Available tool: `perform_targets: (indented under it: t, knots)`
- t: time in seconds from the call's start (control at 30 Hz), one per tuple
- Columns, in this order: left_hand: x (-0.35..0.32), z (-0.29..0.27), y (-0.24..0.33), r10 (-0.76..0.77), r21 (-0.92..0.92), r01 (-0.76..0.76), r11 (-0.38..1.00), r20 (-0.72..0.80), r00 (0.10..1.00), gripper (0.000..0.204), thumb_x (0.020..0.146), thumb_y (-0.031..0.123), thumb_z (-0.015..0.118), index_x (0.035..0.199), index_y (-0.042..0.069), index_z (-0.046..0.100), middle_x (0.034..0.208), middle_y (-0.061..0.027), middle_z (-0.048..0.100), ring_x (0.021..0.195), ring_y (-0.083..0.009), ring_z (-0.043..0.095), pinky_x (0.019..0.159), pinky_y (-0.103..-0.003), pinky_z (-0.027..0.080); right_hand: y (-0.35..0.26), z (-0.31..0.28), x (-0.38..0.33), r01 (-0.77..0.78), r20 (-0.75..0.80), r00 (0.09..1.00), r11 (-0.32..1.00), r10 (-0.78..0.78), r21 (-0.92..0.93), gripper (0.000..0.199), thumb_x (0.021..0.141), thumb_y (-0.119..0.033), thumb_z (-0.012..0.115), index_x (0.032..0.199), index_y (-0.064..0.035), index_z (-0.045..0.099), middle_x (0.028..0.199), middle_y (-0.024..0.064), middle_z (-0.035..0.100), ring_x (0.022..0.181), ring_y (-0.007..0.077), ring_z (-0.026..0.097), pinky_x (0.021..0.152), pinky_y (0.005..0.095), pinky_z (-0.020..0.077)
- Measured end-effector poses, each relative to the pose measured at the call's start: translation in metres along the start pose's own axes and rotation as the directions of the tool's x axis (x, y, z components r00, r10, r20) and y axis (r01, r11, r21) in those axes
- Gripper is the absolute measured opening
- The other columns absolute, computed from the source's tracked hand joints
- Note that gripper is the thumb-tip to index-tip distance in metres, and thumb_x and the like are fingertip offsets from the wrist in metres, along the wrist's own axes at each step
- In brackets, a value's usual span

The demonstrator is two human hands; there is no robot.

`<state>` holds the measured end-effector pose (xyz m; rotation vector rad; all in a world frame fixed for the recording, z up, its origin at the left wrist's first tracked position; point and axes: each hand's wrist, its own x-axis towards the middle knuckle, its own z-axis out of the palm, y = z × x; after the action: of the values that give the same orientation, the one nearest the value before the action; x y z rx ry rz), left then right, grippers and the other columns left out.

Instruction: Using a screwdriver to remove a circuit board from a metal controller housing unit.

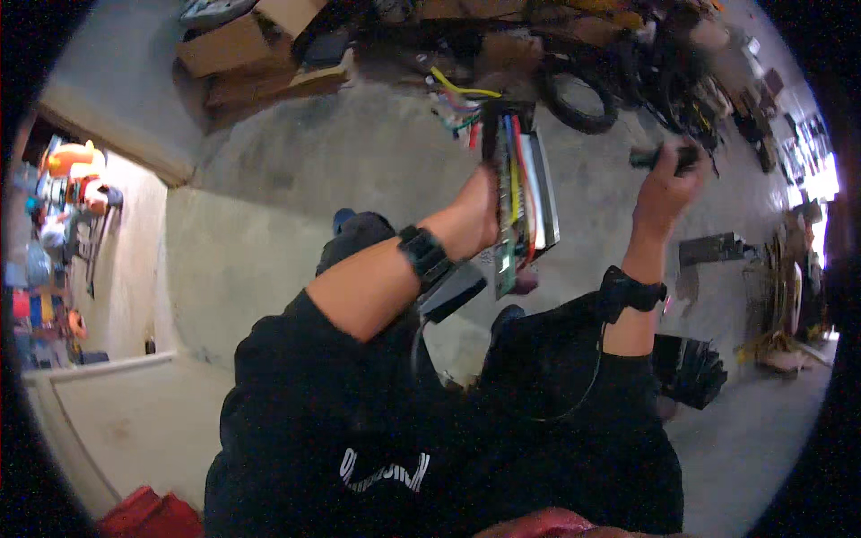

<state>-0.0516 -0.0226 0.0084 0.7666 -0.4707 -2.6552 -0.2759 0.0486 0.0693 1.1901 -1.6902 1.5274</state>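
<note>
My left hand (473, 215) is closed around the side of a long, narrow opened electronic unit (549, 197). It is held upright in front of me, above the floor. A green circuit board edge and red, yellow, blue and white wires show along it. More loose coloured wires (462, 90) stick out past its far end. Off to the right, my right hand (668, 190) is raised with its fingers closed on a short dark thing (642, 159) with a greenish end. Motion blur hides its kind. The two hands are well apart.
Grey concrete floor (278, 152) lies around me. A tyre (578, 100), cables and cardboard boxes (224, 45) are piled at the far side. Dark finned blocks (689, 369) and a grey metal case (715, 248) sit at the right. A doorway with colourful items (76, 166) is on the left.
</note>
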Motion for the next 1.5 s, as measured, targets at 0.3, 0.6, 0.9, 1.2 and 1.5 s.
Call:
perform_targets:
  t: [0.3,0.6,0.9,1.2,1.5]
  knots:
    - [0.005,-0.013,0.040,0.225,-0.143,-0.210,0.967,0.100,0.969,0.044,0.094,0.047,0.033,0.102,0.011,0.056,0.087,-0.0100,0.061,0.076,-0.0269,0.062,0.071,-0.050,0.053,0.098,0.037,-0.208,-0.730,0.689,-0.005,0.468,0.725,-0.498,0.026,0.085,-0.020,0.062,0.103,-0.0031,0.055,0.067,0.0096,0.056,0.056,0.0233,0.059,0.047,0.0381,0.0460]
    - [-0.046,-0.008,0.039,0.213,0.023,-0.219,0.975,0.157,0.964,0.048,0.094,0.049,0.033,0.101,0.008,0.056,0.086,-0.0102,0.058,0.076,-0.0243,0.057,0.070,-0.044,0.052,0.098,-0.011,-0.355,-0.475,0.696,-0.145,0.568,0.703,-0.673,0.024,0.079,-0.017,0.060,0.095,0.0006,0.061,0.073,0.0160,0.063,0.063,0.0295,0.063,0.055,0.0392,0.0498]
    - [-0.130,-0.045,0.060,0.139,-0.125,-0.152,0.980,-0.104,0.985,0.047,0.093,0.045,0.042,0.110,0.004,0.056,0.101,-0.0101,0.063,0.092,-0.0227,0.063,0.074,-0.040,0.055,0.123,0.062,-0.445,-0.602,0.677,-0.065,0.513,0.733,-0.613,0.029,0.080,-0.022,0.059,0.086,0.0059,0.059,0.061,0.0120,0.062,0.050,0.0225,0.062,0.045,0.0377,0.0472]
    - [-0.115,-0.082,0.044,0.127,-0.176,-0.108,0.978,0.101,0.987,0.048,0.092,0.024,0.055,0.132,0.001,0.042,0.125,-0.0132,0.055,0.109,-0.0214,0.059,0.089,-0.035,0.053,0.096,0.120,-0.427,-0.276,0.786,0.163,0.793,0.596,-0.543,0.026,0.081,-0.022,0.059,0.088,0.0037,0.058,0.083,0.0248,0.064,0.080,0.0419,0.062,0.069,0.0467,0.0496]
    - [-0.110,-0.066,0.033,0.079,-0.164,-0.071,0.984,0.043,0.996,0.055,0.088,0.028,0.061,0.134,0.005,0.042,0.120,-0.0117,0.056,0.110,-0.0217,0.057,0.087,-0.034,0.053,0.099,0.132,-0.402,-0.078,0.822,0.007,0.820,0.569,-0.567,0.019,0.085,-0.015,0.054,0.096,0.0007,0.056,0.091,0.0243,0.063,0.087,0.0437,0.060,0.071,0.0496,0.0485]
